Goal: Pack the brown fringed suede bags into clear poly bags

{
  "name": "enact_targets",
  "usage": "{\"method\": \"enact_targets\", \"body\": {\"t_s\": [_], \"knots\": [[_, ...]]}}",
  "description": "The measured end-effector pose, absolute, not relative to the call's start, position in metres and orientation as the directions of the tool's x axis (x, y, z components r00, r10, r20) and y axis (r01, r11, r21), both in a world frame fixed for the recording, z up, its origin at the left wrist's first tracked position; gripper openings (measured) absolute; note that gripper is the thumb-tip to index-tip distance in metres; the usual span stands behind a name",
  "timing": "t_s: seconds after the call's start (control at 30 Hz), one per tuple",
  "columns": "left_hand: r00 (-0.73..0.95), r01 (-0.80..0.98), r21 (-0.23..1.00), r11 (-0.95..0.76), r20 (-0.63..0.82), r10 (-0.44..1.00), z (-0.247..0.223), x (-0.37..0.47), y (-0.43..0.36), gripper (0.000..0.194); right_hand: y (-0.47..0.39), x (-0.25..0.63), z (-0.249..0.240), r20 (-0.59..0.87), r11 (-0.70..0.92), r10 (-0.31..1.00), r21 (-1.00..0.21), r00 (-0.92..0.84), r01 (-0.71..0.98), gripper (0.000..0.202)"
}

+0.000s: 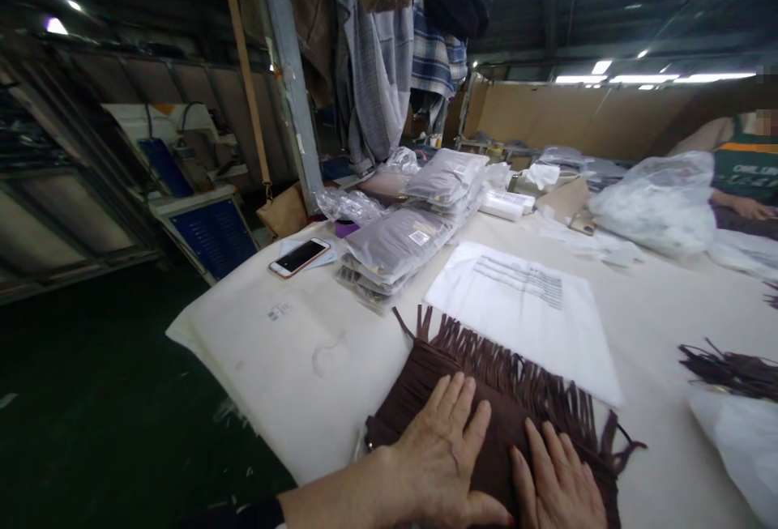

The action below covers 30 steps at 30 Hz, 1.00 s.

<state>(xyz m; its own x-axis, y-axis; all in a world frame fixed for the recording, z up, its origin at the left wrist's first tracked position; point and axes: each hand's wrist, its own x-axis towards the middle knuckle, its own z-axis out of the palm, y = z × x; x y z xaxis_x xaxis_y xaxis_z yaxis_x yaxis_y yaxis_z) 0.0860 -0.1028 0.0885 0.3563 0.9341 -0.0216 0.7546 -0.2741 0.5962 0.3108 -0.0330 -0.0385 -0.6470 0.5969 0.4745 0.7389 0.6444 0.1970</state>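
Note:
A dark brown fringed bag or folded fringed cloth (498, 403) lies at the near edge of the covered table; which of the two I cannot tell. Its strips of fringe point away from me. My left hand (441, 440) rests flat on its left part, fingers stretched forward. To the right, my right hand (556, 476) also presses flat on the brown fabric with its fingers extended. Just beyond the fringe lies a white plastic bag with printed lines (523, 294), partly touched by the strips.
Clear-bagged packs of folded fabric (389, 245) are stacked behind, beside a phone (300, 258). A puffed plastic bag (656, 201) and more dark fringe (729, 369) lie to the right. Another person (745, 181) is at the far right. The table's left edge drops to a green floor.

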Motion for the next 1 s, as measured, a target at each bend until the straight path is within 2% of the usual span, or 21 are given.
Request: {"method": "enact_targets", "body": {"t_s": [0.07,0.13,0.23,0.3,0.4,0.5,0.63,0.8,0.9,1.0], "knots": [[0.407,0.662,0.668,-0.339,0.059,0.912,0.099,0.077,-0.105,0.07,-0.04,0.302,-0.025,0.504,0.63,0.578,0.224,-0.642,0.744,0.036],[0.261,0.63,0.724,-0.28,0.143,0.955,0.105,0.057,-0.112,0.051,-0.045,0.294,-0.011,0.527,0.636,0.528,0.275,-0.666,0.721,0.032],[-0.2,0.656,0.753,0.062,0.094,0.975,0.106,0.02,-0.131,0.04,-0.049,0.286,0.004,0.55,0.661,0.449,0.326,-0.704,0.676,0.032],[-0.309,0.652,0.716,0.249,-0.049,0.95,0.102,0.004,-0.148,0.043,-0.05,0.283,0.01,0.573,0.665,0.432,0.32,-0.697,0.675,0.034],[-0.261,0.722,0.604,0.339,-0.216,0.941,0.094,0.005,-0.168,0.051,-0.051,0.281,0.014,0.587,0.681,0.421,0.3,-0.691,0.669,0.038],[-0.204,0.832,0.471,0.294,-0.233,0.951,0.083,0.019,-0.174,0.06,-0.054,0.281,0.014,0.586,0.686,0.433,0.279,-0.685,0.672,0.037],[-0.152,0.936,0.305,0.177,-0.106,0.983,0.068,0.027,-0.172,0.061,-0.056,0.282,0.011,0.563,0.674,0.484,0.248,-0.669,0.696,0.04],[0.107,0.99,0.077,-0.122,0.176,0.979,0.063,0.02,-0.172,0.074,-0.058,0.282,0.007,0.518,0.635,0.575,0.206,-0.634,0.745,0.04],[0.234,0.971,-0.007,-0.238,0.207,0.95,0.068,0.017,-0.167,0.088,-0.06,0.282,0.007,0.495,0.617,0.604,0.205,-0.624,0.76,0.041],[0.353,0.934,0.006,-0.357,0.131,0.927,0.075,0.014,-0.155,0.112,-0.06,0.282,0.007,0.478,0.611,0.616,0.212,-0.626,0.763,0.041]]}}
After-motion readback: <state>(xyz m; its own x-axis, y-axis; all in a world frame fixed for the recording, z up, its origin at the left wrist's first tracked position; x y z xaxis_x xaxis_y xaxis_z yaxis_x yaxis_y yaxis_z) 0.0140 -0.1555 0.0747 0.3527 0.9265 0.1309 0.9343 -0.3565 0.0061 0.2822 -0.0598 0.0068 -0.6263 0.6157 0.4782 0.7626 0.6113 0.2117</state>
